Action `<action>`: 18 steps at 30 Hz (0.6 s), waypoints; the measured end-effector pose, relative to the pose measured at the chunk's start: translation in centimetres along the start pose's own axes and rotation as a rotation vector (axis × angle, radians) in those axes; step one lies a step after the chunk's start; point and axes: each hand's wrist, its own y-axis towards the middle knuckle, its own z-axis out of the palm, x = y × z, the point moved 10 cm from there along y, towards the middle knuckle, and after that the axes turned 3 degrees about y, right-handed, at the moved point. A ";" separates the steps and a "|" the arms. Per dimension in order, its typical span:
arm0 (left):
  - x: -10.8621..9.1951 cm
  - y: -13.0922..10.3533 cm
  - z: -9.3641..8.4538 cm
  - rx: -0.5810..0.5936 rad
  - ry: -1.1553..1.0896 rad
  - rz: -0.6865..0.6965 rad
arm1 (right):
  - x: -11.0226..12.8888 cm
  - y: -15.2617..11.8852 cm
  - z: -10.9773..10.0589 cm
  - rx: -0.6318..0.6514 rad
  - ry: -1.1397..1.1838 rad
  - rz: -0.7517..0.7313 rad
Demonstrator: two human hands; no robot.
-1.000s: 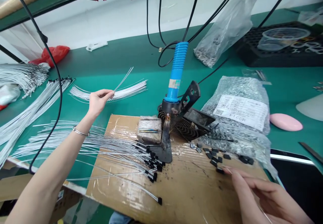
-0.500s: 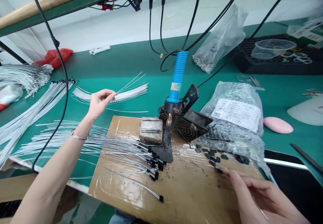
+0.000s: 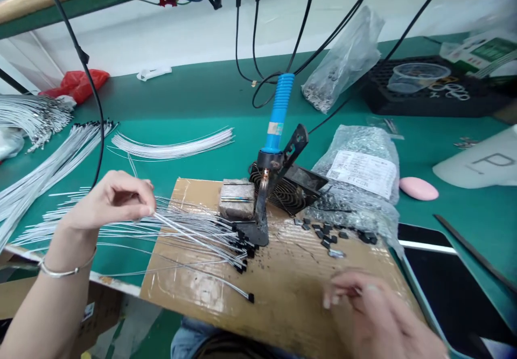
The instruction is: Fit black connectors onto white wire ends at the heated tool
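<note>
My left hand (image 3: 121, 200) pinches a few thin white wires (image 3: 173, 221) between thumb and fingertips. It hovers over a spread of white wires (image 3: 133, 232) with black end pieces (image 3: 241, 264) resting on the cardboard (image 3: 291, 294). My right hand (image 3: 375, 308), smeared by motion, is curled above the cardboard's right side; what its fingers hold cannot be made out. Beyond it lie several small black pieces (image 3: 323, 235). Between the hands stands a blue-handled soldering iron (image 3: 278, 114) on a metal holder, next to a grey block (image 3: 237, 197).
A sheaf of white wires (image 3: 173, 146) lies behind my left hand, with more bundles (image 3: 52, 165) at the left. A black fan (image 3: 286, 189), a bubble-wrap bag (image 3: 359, 154), a pink oval object (image 3: 419, 188) and a dark-screened tablet (image 3: 456, 289) are to the right. A black cable (image 3: 91, 78) hangs at left.
My left hand has drawn a few wires from the sheaf toward me, down and left. My right hand has moved away from the small black pieces, nearer and slightly left.
</note>
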 end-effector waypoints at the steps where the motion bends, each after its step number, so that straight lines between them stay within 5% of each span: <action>1: 0.6 -0.3 1.3 0.041 -0.030 -0.015 | 0.8 -0.7 2.3 0.155 0.051 0.005; 7: 3.1 -1.3 6.3 0.080 -0.110 -0.050 | 5.7 -3.4 9.6 0.551 0.224 -0.014; 18: 3.0 -1.9 8.2 0.128 -0.134 -0.044 | 3.8 -3.7 9.4 0.460 0.208 0.109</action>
